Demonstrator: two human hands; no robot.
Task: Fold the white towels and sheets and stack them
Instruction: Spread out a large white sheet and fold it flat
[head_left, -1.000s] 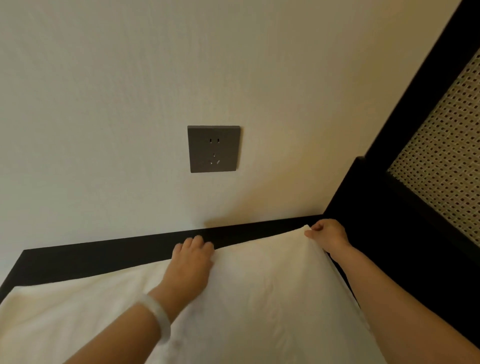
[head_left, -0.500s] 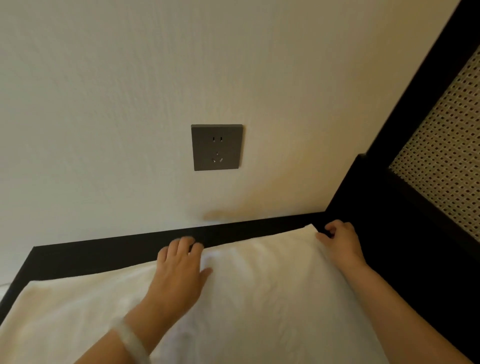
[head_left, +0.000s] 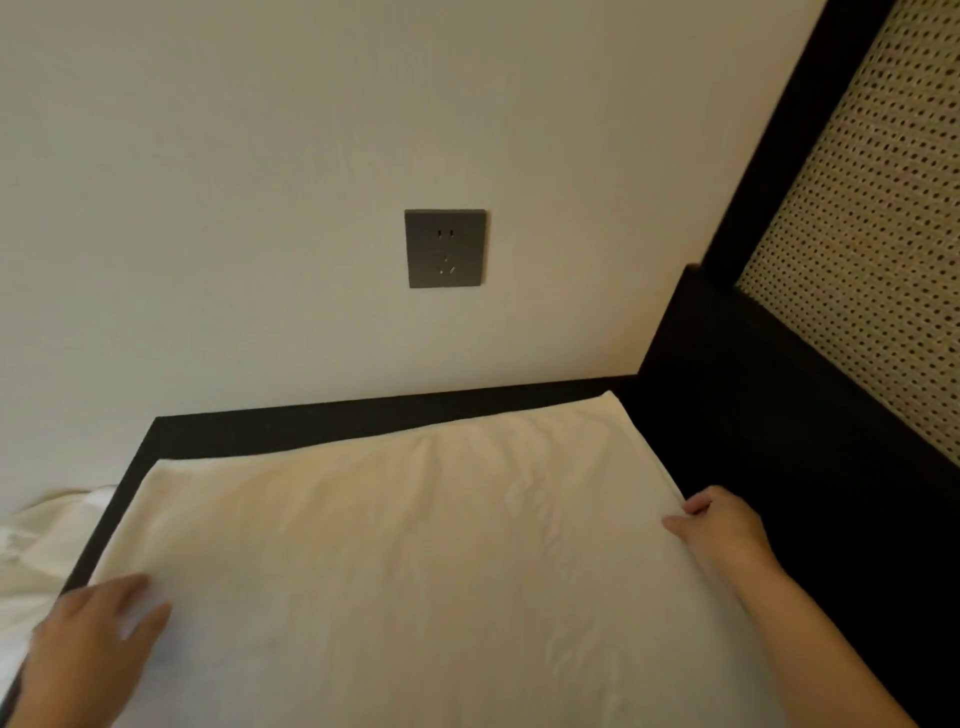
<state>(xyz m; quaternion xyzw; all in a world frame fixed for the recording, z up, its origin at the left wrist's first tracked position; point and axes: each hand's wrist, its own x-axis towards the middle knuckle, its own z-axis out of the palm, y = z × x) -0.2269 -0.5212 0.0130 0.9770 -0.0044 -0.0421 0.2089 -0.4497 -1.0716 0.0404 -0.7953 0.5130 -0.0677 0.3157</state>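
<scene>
Spreading flat between your hands, the white towel (head_left: 405, 561) lies as a broad, soft rectangle on the matte black surface (head_left: 363, 421), its cloth faintly creased and its far right corner rounded. Your left hand (head_left: 88, 639), blurred, lies on the towel's near left corner with fingers straight and splayed, grasping nothing. Your right hand (head_left: 722, 535) sits at the opposite edge, thumb on the cloth and fingers bent at the hem; you cannot tell whether they pinch it. Just outside that hand the black ledge rises into a dark frame (head_left: 769, 156) around a pale woven cane panel (head_left: 872, 260) full of small holes. Beyond both hands a square grey socket plate (head_left: 445, 248) sits on the smooth cream wall (head_left: 208, 208); outside your left hand lies rumpled white bedding (head_left: 41, 535).
</scene>
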